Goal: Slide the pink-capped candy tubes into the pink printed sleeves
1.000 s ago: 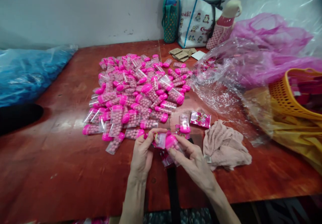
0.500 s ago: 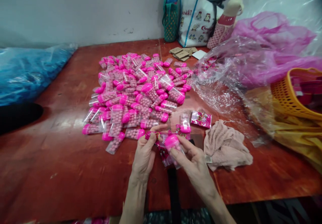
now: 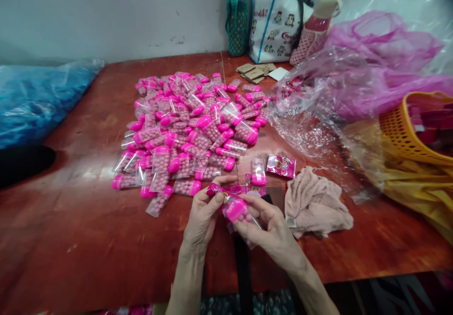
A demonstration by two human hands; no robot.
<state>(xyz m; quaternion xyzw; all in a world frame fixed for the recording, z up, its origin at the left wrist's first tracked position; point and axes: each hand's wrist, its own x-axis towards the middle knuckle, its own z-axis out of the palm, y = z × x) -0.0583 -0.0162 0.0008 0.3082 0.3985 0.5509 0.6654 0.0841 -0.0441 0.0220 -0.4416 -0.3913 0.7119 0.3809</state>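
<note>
Small clear bag holding a pink-capped tube of pink beads, cap toward 11 o'clock, tilted, pinched just above the table's near edge. Pink printed card at its 11 o'clock, long side level, touching the bag's mouth, gripped at its left end.

Glossy clear plastic sleeves are glinting around smooth pink-capped tubes. The wooden tabletop is showing a worn, reddish sheen. Near right, a matt, rumpled cloth is lying; crinkly film is shining beyond.
</note>
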